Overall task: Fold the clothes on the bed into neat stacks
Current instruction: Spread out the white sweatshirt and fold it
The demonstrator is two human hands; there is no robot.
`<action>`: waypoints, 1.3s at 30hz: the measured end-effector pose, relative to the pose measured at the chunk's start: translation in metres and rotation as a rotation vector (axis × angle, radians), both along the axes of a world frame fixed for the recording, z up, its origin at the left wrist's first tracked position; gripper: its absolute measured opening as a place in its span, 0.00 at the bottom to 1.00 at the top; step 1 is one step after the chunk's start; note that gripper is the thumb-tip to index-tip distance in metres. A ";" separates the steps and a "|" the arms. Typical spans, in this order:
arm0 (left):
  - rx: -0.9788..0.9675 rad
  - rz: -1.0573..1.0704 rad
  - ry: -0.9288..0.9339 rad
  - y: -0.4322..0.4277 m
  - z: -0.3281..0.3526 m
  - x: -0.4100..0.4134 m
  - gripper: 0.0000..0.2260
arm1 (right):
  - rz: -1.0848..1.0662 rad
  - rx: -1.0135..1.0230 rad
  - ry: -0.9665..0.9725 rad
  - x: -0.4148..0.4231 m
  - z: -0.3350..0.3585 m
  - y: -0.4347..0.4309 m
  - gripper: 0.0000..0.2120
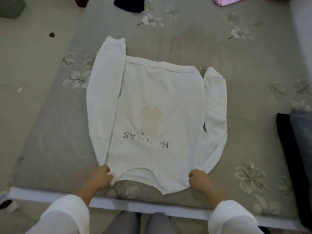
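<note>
At the near edge of the bed (50,132), both hands pinch a white sweatshirt (157,107) by its shoulders. The left hand (101,176) has its fingers curled tight on the fabric left of the neckline; the right hand (199,180) grips the fabric on the right the same way. The sweatshirt lies flat, collar toward the person, hem on the far side, grey lettering upside down. Its left sleeve is folded along the body, the right sleeve bowed out beside it. Near the right edge lie a black garment (290,149) and a blue garment (302,132). Far off sit a navy garment (129,5), a pink garment (222,1) and a green one (11,7).
</note>
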State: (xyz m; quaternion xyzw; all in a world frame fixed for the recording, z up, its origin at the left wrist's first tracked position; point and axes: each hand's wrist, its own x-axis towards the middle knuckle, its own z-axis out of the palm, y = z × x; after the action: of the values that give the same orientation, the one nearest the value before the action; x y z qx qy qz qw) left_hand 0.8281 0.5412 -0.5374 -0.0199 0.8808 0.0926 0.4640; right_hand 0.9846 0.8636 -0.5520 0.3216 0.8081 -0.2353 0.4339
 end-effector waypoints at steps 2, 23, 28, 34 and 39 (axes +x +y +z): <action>0.064 -0.004 0.031 0.013 -0.014 0.004 0.15 | -0.066 -0.031 0.081 -0.005 -0.010 -0.015 0.16; 0.257 -0.354 0.502 0.121 -0.076 -0.091 0.19 | -0.143 0.037 0.410 -0.131 -0.065 0.018 0.13; 0.324 -0.482 0.683 0.198 -0.112 -0.162 0.23 | -0.202 0.173 0.597 -0.190 -0.073 0.085 0.16; 0.297 -0.295 0.804 0.251 -0.163 -0.208 0.24 | -0.102 0.371 0.797 -0.263 -0.087 0.162 0.16; 0.277 -0.282 0.859 0.248 -0.177 -0.207 0.26 | -0.087 0.462 0.860 -0.327 -0.098 0.216 0.16</action>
State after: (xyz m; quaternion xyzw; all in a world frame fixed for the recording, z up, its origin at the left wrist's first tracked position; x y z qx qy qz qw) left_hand 0.6213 0.7893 -0.7145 0.2022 0.9665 0.1449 0.0639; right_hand 0.6579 1.0798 -0.6496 0.3166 0.9309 -0.1792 -0.0319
